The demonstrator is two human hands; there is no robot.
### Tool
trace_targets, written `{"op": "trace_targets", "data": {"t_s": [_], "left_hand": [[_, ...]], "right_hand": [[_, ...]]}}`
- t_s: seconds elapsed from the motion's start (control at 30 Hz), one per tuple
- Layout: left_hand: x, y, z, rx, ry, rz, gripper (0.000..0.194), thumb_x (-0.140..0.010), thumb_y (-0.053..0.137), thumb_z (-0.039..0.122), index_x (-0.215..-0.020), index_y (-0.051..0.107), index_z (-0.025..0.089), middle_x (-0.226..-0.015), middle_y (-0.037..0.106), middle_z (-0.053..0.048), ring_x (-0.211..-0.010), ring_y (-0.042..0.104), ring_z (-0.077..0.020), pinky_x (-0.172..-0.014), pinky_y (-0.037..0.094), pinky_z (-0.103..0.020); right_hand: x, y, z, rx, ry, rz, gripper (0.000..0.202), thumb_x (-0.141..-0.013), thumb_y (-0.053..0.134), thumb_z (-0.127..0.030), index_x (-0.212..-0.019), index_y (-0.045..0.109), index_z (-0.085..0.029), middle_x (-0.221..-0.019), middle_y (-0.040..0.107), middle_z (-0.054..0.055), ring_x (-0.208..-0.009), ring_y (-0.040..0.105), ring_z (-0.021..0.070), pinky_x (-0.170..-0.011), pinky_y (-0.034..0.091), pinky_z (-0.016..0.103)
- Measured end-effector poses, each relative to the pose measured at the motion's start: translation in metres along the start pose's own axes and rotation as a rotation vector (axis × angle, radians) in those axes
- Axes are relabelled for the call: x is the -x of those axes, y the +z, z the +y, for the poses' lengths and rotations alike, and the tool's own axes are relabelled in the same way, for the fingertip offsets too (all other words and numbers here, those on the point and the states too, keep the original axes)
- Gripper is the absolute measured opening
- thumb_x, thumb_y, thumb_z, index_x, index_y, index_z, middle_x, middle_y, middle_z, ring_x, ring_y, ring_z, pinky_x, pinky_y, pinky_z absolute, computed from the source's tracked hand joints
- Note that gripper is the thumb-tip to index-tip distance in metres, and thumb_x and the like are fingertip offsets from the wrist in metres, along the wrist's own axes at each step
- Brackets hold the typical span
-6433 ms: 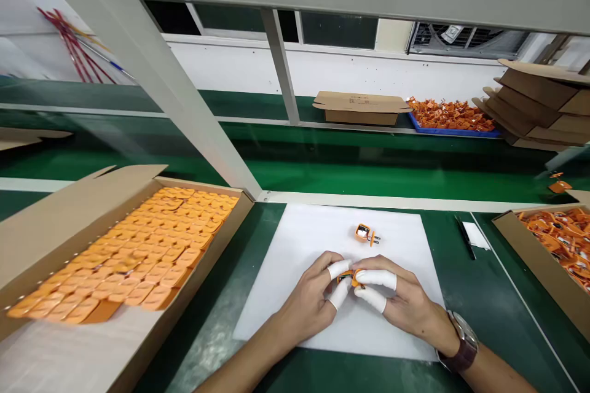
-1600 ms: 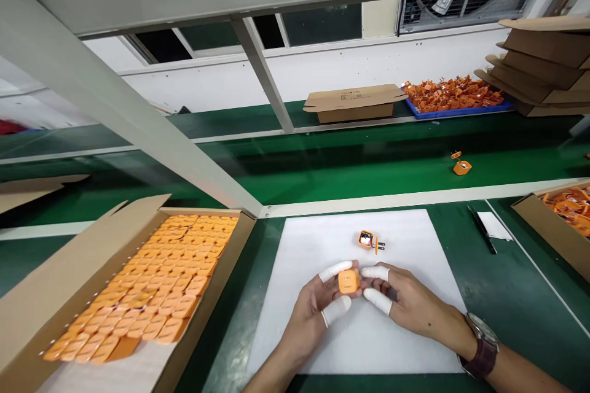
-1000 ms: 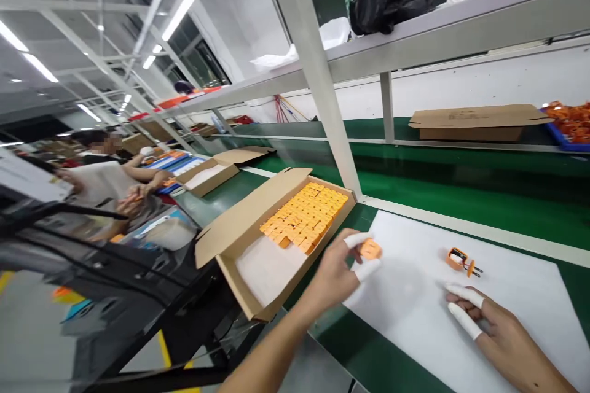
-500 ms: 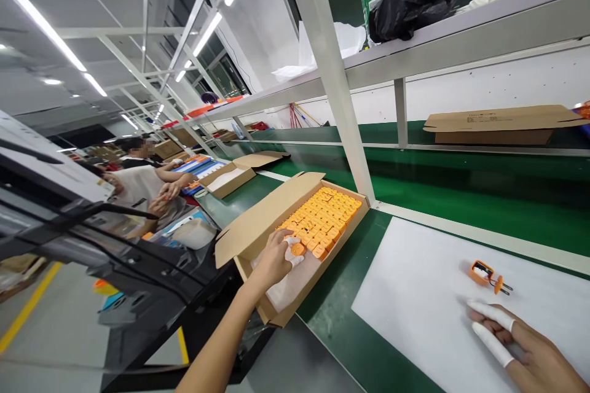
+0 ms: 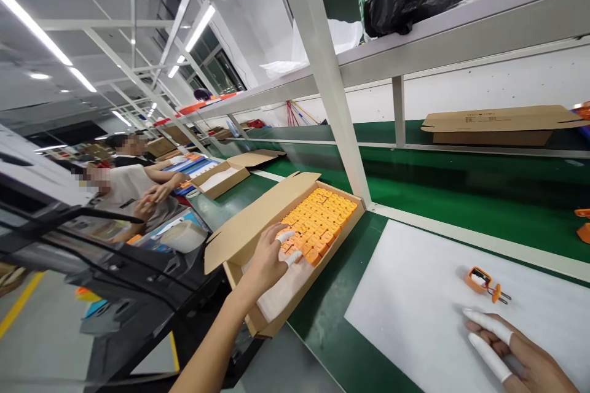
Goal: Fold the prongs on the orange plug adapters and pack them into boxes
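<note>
My left hand point(image 5: 271, 258), with white finger cots on some fingertips, reaches into an open cardboard box point(image 5: 255, 330). Its thumb and fingers are apart at the near edge of the packed orange plastic pieces point(image 5: 322, 218), and I see nothing gripped between them. My right hand point(image 5: 511, 350), also wearing white finger cots, rests over the white sheet point(image 5: 405, 295) with its fingers loosely stretched and holding nothing. Just beyond its fingertips lies an open orange plug housing point(image 5: 478, 279) with dark and white parts inside. Wires join it to an orange cap with two metal pins point(image 5: 499, 295).
A slanted white post point(image 5: 332, 86) stands behind the box. Another open carton point(image 5: 221, 180) lies farther left, near seated co-workers point(image 5: 133, 190). A flat cardboard box point(image 5: 498, 126) sits on the back ledge. More orange parts point(image 5: 583, 227) show at the right edge.
The orange piece in my left fingers has been let go among the others in the box, and the fingers have spread. My right hand has barely moved. The view has shifted slightly.
</note>
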State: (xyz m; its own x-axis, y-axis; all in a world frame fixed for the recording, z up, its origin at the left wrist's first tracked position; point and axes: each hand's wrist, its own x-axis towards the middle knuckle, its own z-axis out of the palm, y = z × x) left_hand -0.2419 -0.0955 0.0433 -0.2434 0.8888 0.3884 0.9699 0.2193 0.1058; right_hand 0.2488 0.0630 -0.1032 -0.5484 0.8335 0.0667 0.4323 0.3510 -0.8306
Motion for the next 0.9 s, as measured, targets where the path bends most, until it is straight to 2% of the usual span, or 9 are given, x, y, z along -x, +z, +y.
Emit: {"op": "trace_targets", "data": {"t_s": [0.1,0.2,0.3,0.4,0.47,0.6,0.7,0.8,0.9], "left_hand": [[-0.012,-0.016,0.048,0.212,0.0,0.182,0.029,-0.089,0.06,0.025,-0.118,0.062,0.022,-0.13,0.063,-0.011,-0.121,0.061,-0.0296,-0.105,0.049,-0.048],[-0.022,-0.009,0.109,0.444,0.042,0.17,0.019,-0.091,0.061,0.029,-0.108,0.069,0.026,-0.112,0.073,-0.004,-0.105,0.069,-0.0246,-0.096,0.054,-0.039],[-0.028,0.021,0.169,0.636,0.224,-0.061,0.016,-0.092,0.058,0.024,-0.101,0.071,0.026,-0.102,0.075,-0.004,-0.092,0.071,-0.0216,-0.085,0.055,-0.032],[-0.031,0.055,0.22,0.74,0.404,-0.35,0.026,-0.092,0.049,0.014,-0.101,0.07,0.025,-0.085,0.071,-0.003,-0.075,0.067,-0.0183,-0.073,0.053,-0.028],[-0.031,0.074,0.243,0.8,0.506,-0.465,0.038,-0.082,0.042,0.002,-0.1,0.069,0.024,-0.082,0.067,-0.002,-0.073,0.064,-0.0178,-0.072,0.052,-0.028],[-0.027,0.101,0.262,0.937,0.631,-0.524,0.056,-0.059,0.036,-0.006,-0.097,0.067,0.022,-0.1,0.064,-0.005,-0.086,0.063,-0.0184,-0.08,0.051,-0.029],[-0.022,0.116,0.263,0.965,0.636,-0.559,0.055,-0.053,0.036,-0.005,-0.09,0.066,0.022,-0.091,0.061,-0.003,-0.081,0.061,-0.0174,-0.077,0.051,-0.027],[-0.018,0.125,0.262,0.973,0.634,-0.565,0.056,-0.05,0.037,-0.005,-0.089,0.067,0.022,-0.088,0.06,-0.002,-0.08,0.061,-0.0176,-0.077,0.051,-0.026],[-0.017,0.128,0.261,1.008,0.613,-0.588,0.058,-0.051,0.037,-0.006,-0.091,0.068,0.023,-0.091,0.062,-0.002,-0.082,0.063,-0.0173,-0.078,0.051,-0.025]], "right_hand": [[-0.001,0.002,-0.027,0.012,-0.002,0.047,0.038,-0.088,0.059,-0.04,-0.121,0.07,-0.024,-0.123,0.072,0.01,-0.107,0.071,0.0295,-0.091,0.062,0.037],[-0.001,-0.004,-0.063,0.0,-0.071,-0.015,0.03,-0.095,0.054,-0.037,-0.119,0.068,-0.024,-0.123,0.069,0.011,-0.099,0.071,0.024,-0.092,0.06,0.036],[0.001,-0.021,-0.096,-0.033,-0.145,-0.083,0.027,-0.1,0.047,-0.031,-0.12,0.065,-0.027,-0.109,0.07,0.008,-0.095,0.068,0.0207,-0.09,0.058,0.034],[-0.003,-0.047,-0.113,0.026,-0.224,0.016,0.031,-0.1,0.047,-0.028,-0.128,0.059,-0.028,-0.103,0.067,0.006,-0.089,0.066,0.0194,-0.089,0.056,0.036],[-0.011,-0.067,-0.109,0.1,-0.225,0.101,0.035,-0.099,0.049,-0.029,-0.133,0.056,-0.028,-0.104,0.066,0.007,-0.089,0.064,0.0194,-0.089,0.055,0.037],[-0.042,-0.108,-0.066,0.217,-0.043,0.324,0.043,-0.093,0.055,-0.029,-0.136,0.053,-0.023,-0.109,0.064,0.008,-0.089,0.062,0.0188,-0.088,0.055,0.039],[-0.074,-0.13,-0.023,0.254,0.097,0.429,0.051,-0.09,0.059,-0.03,-0.138,0.05,-0.016,-0.119,0.059,0.012,-0.09,0.062,0.0201,-0.087,0.055,0.041],[-0.109,-0.14,0.009,0.274,0.217,0.486,0.053,-0.086,0.068,-0.032,-0.132,0.055,-0.01,-0.12,0.059,0.016,-0.096,0.063,0.0246,-0.088,0.054,0.043],[-0.143,-0.142,0.026,0.264,0.273,0.505,0.043,-0.088,0.07,-0.033,-0.125,0.059,-0.013,-0.122,0.062,0.012,-0.104,0.063,0.0254,-0.092,0.053,0.046]]}}
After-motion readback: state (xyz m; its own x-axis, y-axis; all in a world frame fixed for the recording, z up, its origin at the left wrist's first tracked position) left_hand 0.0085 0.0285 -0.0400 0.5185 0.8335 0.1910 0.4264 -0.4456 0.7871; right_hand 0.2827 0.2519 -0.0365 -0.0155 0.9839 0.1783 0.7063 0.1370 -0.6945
